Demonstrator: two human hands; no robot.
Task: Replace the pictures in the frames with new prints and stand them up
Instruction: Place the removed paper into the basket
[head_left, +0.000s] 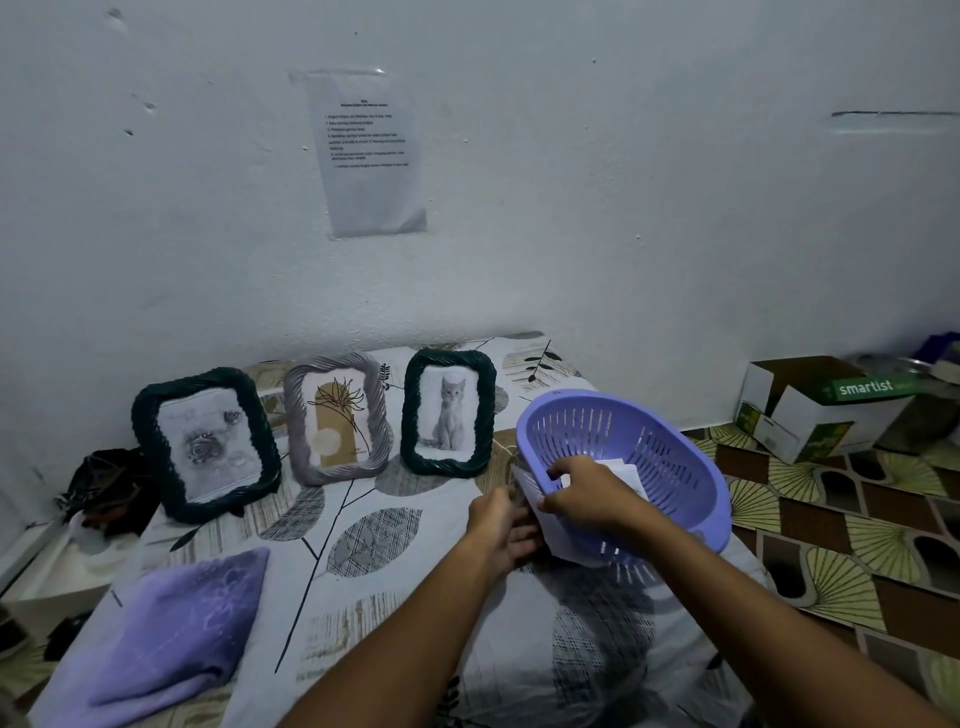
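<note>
Three frames stand on the patterned cloth: a dark green frame (205, 444) with a rose picture at left, a grey frame (337, 418) with a plant print in the middle, and a dark green frame (449, 413) with a kitten picture at right. A purple slotted basket (649, 447) sits tilted to the right of them, with white prints (623, 470) inside. My right hand (587, 491) reaches over the basket's near rim and pinches a white print (553, 535). My left hand (501, 525) touches the same paper from the left, beside the rim.
A folded purple cloth (171, 634) lies at the near left. A dark bundle (109, 488) sits left of the frames. An open cardboard box (815, 405) stands on the patterned floor at the right. A printed sheet (369, 150) is taped to the wall.
</note>
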